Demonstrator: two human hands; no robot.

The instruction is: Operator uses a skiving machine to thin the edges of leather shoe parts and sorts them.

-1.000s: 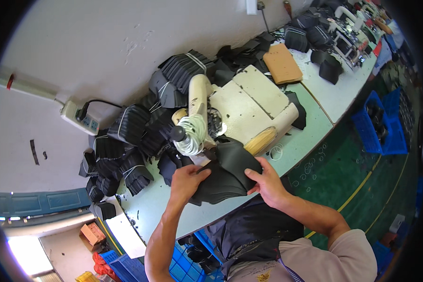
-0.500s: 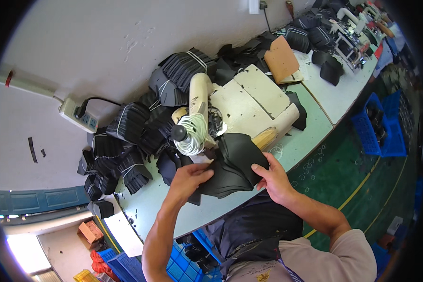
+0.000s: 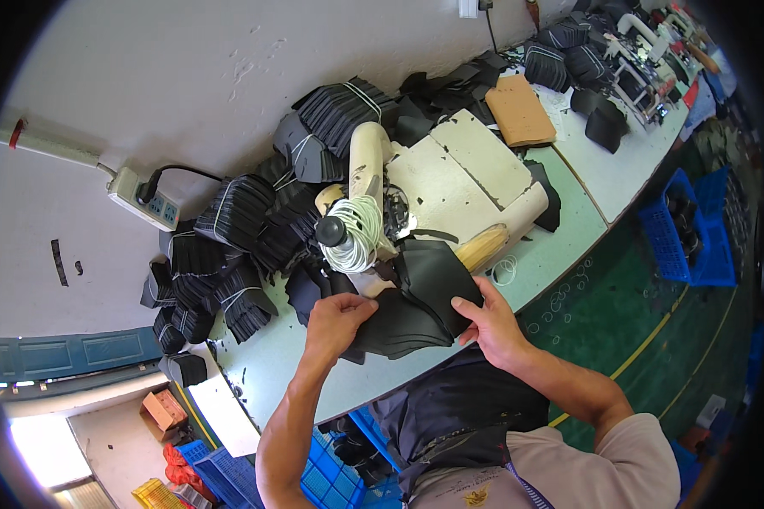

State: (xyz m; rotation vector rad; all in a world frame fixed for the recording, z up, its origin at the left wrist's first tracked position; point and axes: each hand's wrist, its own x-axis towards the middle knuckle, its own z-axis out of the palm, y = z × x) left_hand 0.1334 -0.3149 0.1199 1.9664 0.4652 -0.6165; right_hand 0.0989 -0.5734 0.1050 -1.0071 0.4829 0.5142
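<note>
A small stack of curved black sheet pieces (image 3: 412,318) is spread between my two hands, just in front of a cream-coloured machine (image 3: 450,182). My left hand (image 3: 338,324) is closed, thumb against fingers, at the stack's left edge. On the right edge, my right hand (image 3: 487,318) pinches the pieces with the thumb on top and fingers beneath. The stack's far end reaches the machine's working head, whose contact point is hidden behind it. A coil of pale elastic bands (image 3: 353,234) hangs round the machine's black-knobbed post, beyond my left hand.
Banded bundles of black pieces (image 3: 238,208) crowd the table's wall side. A tan folder (image 3: 519,110) lies behind the machine. A power strip (image 3: 144,199) is fixed to the wall. Blue crates (image 3: 688,229) stand on the green floor at right. Another person works at the far right.
My left hand has shifted slightly, its thumb now drawn closer to the fingers. The upper pieces of the stack lie a little differently. The view has tilted slightly.
</note>
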